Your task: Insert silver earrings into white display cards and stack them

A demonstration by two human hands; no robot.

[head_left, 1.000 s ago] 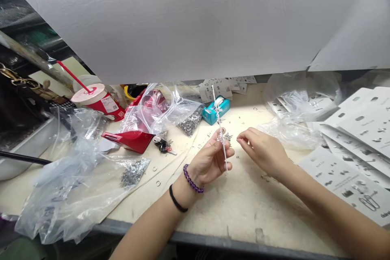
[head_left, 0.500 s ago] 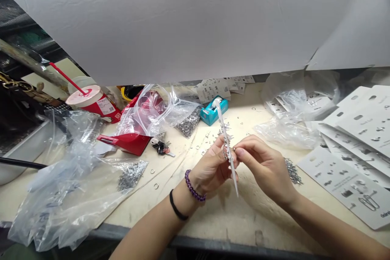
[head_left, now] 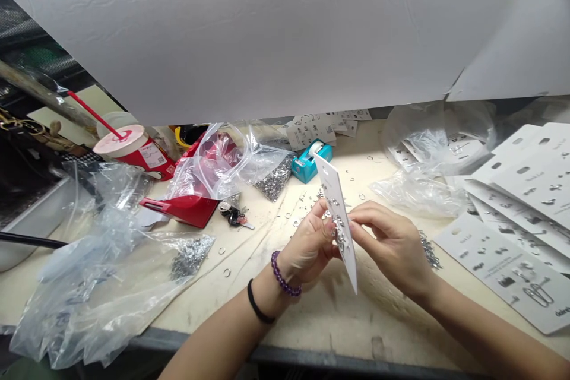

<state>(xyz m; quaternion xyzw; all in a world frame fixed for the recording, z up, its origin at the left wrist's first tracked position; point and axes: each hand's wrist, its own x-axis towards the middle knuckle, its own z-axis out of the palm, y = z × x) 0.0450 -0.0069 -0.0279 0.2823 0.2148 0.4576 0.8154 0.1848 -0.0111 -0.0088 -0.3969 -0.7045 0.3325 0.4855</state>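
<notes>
The left hand (head_left: 312, 243) holds a white card (head_left: 338, 205) above the surface (head_left: 312, 323), already carrying several metal pieces (head_left: 339, 231). The right hand (head_left: 389, 243), fingers narrow, meets its back; whether it grips anything, one cannot tell. Loose pieces (head_left: 428, 249) seem unused; other cards (head_left: 503, 273) appear filled.

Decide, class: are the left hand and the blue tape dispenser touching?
Apart. The head view shows it: a strip of tabletop is visible between the left hand and the tape dispenser.
</notes>
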